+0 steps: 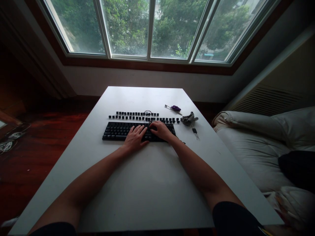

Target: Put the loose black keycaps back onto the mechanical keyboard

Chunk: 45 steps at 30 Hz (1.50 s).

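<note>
A black keyboard (114, 131) lies on the white table (137, 183). My left hand (135, 136) rests on its middle, fingers stretched out and a little apart. Over the keys right of centre is my right hand (160, 130), its thumb and fingers curled together; whatever they may pinch is too small or hidden to make out. Part of the keyboard's right half is covered by this hand. Just behind the keyboard, loose black keycaps (133, 117) stand in two rows, with a small dark wire loop (148, 112) at the back row.
A crumpled grey cloth (189, 119) lies right of the keycaps. Near it are a small black-ended tool (195, 131) and a purple item (176, 108) beside a thin stick. A pale sofa (251, 147) stands to the right, the window (149, 29) ahead.
</note>
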Tool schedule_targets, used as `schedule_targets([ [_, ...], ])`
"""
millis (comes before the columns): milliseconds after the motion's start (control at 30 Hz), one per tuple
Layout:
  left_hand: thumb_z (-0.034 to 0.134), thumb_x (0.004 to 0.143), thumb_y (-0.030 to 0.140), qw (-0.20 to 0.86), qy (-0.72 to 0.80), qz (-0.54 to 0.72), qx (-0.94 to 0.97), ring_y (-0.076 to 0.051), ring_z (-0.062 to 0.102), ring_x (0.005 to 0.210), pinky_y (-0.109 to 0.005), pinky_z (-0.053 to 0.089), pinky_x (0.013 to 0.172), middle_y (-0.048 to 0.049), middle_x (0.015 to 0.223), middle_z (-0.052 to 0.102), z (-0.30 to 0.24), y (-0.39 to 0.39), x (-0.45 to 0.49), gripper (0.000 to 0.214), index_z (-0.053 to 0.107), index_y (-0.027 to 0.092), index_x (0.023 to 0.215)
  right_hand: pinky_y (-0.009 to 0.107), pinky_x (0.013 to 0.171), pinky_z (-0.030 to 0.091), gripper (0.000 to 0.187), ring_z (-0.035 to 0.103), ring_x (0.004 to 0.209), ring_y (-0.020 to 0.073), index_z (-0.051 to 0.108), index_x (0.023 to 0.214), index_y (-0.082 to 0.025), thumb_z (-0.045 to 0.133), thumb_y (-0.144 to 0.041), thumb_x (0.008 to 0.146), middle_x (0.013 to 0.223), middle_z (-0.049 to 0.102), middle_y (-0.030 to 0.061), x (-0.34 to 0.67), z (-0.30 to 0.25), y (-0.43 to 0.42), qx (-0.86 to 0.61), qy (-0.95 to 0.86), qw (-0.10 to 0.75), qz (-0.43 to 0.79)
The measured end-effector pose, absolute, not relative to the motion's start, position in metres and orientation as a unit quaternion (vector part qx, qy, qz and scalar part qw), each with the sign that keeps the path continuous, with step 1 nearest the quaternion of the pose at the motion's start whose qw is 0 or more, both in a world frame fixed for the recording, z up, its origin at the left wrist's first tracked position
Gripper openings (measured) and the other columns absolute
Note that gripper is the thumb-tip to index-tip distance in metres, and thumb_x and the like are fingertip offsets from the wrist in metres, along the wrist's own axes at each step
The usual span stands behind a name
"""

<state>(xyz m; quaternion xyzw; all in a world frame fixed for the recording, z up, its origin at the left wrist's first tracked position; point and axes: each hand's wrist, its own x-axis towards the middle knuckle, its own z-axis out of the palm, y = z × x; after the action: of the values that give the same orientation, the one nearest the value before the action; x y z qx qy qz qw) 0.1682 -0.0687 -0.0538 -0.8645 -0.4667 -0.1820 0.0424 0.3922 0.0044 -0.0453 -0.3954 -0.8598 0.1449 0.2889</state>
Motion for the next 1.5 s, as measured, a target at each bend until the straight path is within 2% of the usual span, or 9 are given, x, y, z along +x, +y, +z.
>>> schedule_targets([
  [567, 0.057, 0.093, 0.054, 0.043, -0.468, -0.169, -0.866, -0.033, 0.035, 0.148, -0.053, 0.022, 0.124, -0.0153, 0.158, 0.043, -0.0544, -0.0682, 0.1683, 0.072, 0.046, 0.015, 0.152, 0.035, 0.091, 0.045, 0.02, 0.058, 0.098, 0.022, 0.072, 0.099, -0.021, 0.068, -0.012, 0.082, 0.097, 0.063, 0.0048, 0.3918, -0.0521, 0.0057, -0.387, -0.855, 0.306, 0.16],
  [1067, 0.059, 0.092, 0.053, 0.033, -0.471, -0.176, -0.864, -0.034, 0.035, 0.147, -0.055, 0.021, 0.123, -0.0139, 0.157, 0.044, -0.0542, -0.0687, 0.1691, 0.072, 0.043, 0.021, 0.154, 0.035, 0.091, 0.045, 0.015, 0.058, 0.098, 0.0219, 0.073, 0.098, -0.022, 0.068, -0.015, 0.085, 0.097, 0.064, 0.005, 0.3903, -0.0524, 0.0049, -0.405, -0.853, 0.289, 0.156],
  [1200, 0.059, 0.093, 0.054, 0.039, -0.472, -0.169, -0.865, -0.034, 0.036, 0.146, -0.057, 0.021, 0.123, -0.0125, 0.157, 0.044, -0.0542, -0.0688, 0.1692, 0.07, 0.043, 0.025, 0.154, 0.035, 0.092, 0.045, 0.013, 0.057, 0.099, 0.0217, 0.072, 0.095, -0.021, 0.067, -0.015, 0.084, 0.097, 0.063, 0.0049, 0.3899, -0.0505, 0.0038, -0.41, -0.851, 0.291, 0.154],
  [1500, 0.06, 0.092, 0.054, 0.039, -0.478, -0.152, -0.864, -0.035, 0.036, 0.146, -0.059, 0.02, 0.122, -0.0124, 0.156, 0.046, -0.0509, -0.0681, 0.1716, 0.069, 0.044, 0.028, 0.154, 0.03, 0.083, 0.046, 0.015, 0.06, 0.089, 0.0184, 0.075, 0.098, -0.02, 0.069, -0.015, 0.085, 0.092, 0.066, 0.0038, 0.3941, -0.0462, 0.0071, -0.396, -0.856, 0.276, 0.186],
])
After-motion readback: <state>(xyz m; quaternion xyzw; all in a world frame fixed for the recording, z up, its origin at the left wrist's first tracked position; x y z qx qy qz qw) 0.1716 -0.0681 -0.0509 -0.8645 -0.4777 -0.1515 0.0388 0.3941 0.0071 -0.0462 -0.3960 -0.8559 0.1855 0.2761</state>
